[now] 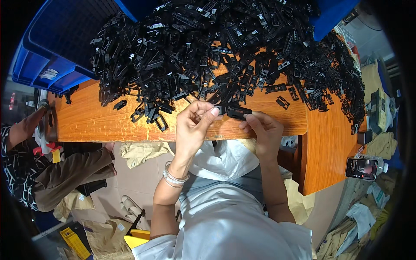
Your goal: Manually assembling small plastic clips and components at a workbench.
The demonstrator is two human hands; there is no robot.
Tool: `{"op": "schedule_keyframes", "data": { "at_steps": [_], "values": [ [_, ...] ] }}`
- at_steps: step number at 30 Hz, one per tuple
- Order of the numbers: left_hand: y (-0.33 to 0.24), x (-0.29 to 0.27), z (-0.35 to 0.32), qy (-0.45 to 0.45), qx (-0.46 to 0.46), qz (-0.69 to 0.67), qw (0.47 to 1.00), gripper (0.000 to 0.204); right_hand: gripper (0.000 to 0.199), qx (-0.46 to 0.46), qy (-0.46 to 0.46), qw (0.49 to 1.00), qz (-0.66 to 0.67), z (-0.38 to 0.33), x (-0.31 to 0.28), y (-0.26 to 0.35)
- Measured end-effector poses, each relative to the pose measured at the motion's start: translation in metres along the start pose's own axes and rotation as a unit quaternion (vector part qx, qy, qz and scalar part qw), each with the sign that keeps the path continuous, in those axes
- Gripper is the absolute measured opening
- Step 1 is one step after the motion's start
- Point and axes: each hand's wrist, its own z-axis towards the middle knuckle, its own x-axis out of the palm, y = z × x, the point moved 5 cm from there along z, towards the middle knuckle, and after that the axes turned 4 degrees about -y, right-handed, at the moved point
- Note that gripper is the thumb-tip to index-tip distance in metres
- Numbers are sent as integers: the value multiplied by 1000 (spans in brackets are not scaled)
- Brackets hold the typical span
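Both my hands are raised over the table's near edge, close together. My left hand (193, 123) pinches a small black plastic piece (221, 110) between thumb and fingers. In my right hand (265, 131), thumb and fingertips grip the end of a longer black plastic frame part (238, 113). The two pieces nearly meet; I cannot tell whether they touch. Just beyond my hands spreads a big heap of similar black plastic parts (173, 47). A few loose parts (161, 123) lie left of my left hand, and one small part (282, 102) lies beyond my right hand.
The wooden table (86, 119) curves toward me on the right. A blue crate (56, 60) stands at its far left and a blue bin (331, 19) at the far right. A phone (362, 169) is propped at the right. Another person (73, 173) sits at the left.
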Motion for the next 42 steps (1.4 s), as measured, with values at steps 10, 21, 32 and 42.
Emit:
{"op": "schedule_keyframes", "data": {
  "at_steps": [10,21,32,42],
  "values": [
    [-3,6,-4,19,-6,-26,999,10,13,35,12,999,16,0,-1,-5],
    [0,24,-5,147,-94,56,983,21,11,-81,55,993,-62,-7,2,-3],
    [-6,35,-6,182,-96,-5,979,16,22,-10,137,990,34,-4,3,-7],
    [-7,32,26,172,-12,74,982,23,15,-110,-6,993,31,-2,-6,0]
  ]
}}
